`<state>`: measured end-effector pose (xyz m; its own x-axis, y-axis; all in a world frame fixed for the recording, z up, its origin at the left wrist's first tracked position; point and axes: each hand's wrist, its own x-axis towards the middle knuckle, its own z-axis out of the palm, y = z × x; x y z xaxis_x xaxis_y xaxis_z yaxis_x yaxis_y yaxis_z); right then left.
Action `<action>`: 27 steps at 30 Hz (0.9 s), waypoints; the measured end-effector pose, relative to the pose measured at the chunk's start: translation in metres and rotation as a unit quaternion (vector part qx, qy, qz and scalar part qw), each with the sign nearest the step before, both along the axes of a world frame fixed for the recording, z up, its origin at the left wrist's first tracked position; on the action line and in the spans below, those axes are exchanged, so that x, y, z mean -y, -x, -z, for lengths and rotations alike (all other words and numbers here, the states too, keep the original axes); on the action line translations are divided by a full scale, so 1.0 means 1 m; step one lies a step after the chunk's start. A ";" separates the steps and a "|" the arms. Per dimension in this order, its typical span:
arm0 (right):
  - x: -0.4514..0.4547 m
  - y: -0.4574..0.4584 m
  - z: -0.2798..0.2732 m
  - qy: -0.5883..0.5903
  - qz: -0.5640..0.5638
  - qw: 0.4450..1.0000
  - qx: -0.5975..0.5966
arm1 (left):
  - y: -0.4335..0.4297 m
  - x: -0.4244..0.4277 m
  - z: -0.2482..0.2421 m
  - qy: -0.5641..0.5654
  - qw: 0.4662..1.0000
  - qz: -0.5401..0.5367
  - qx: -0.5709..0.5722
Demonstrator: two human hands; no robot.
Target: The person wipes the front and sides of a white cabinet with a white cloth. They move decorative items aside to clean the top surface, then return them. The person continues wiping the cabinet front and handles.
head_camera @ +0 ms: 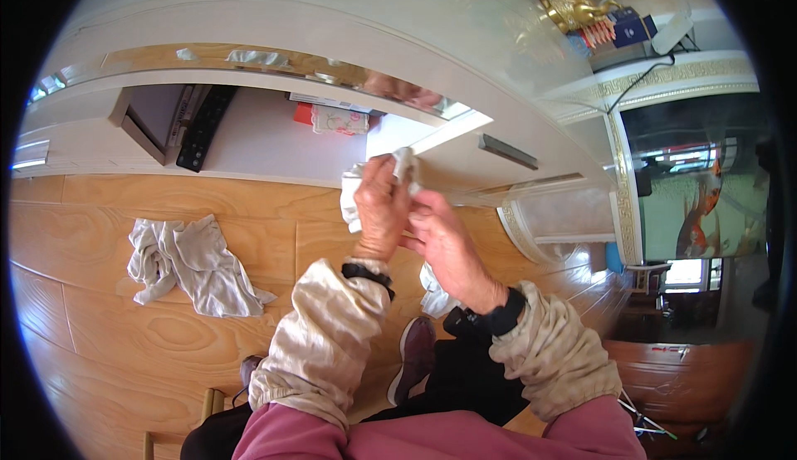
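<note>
My left hand (pixel 377 208) grips a crumpled white cloth (pixel 352 195), part of which shows above the fingers. Beside it, my right hand (pixel 445 248) has its fingertips against or very close to the left hand; whether they also pinch the cloth is hidden. Both hands are in front of a white low cabinet (pixel 274 130) with an uncovered compartment. Inside lie a black remote control (pixel 205 130), a small flower-patterned cloth item (pixel 339 120) and a red item (pixel 303 113). To the right is a cabinet front with a grey bar handle (pixel 507 152).
A grey-white cloth (pixel 193 267) lies spread on the wooden floor (pixel 99 317). Another white cloth (pixel 436 292) is partly hidden below my right hand. A fish tank (pixel 703 204) stands at the right. On the cabinet top sit a gold figurine (pixel 570 8) and a dark blue box (pixel 632 29).
</note>
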<state>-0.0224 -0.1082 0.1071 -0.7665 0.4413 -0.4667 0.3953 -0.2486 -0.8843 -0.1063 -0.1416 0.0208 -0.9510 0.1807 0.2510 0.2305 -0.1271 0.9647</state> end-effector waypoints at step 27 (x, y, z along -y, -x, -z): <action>-0.028 -0.005 -0.002 -0.095 -0.053 0.994 0.027 | -0.015 -0.024 0.010 -0.072 0.992 -0.101 -0.020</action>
<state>-0.0175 -0.0807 0.1095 -0.7899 0.4428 -0.4242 0.4579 -0.0341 -0.8883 -0.0917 -0.1177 0.0111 -0.9529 -0.0542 0.2983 0.3029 -0.2109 0.9294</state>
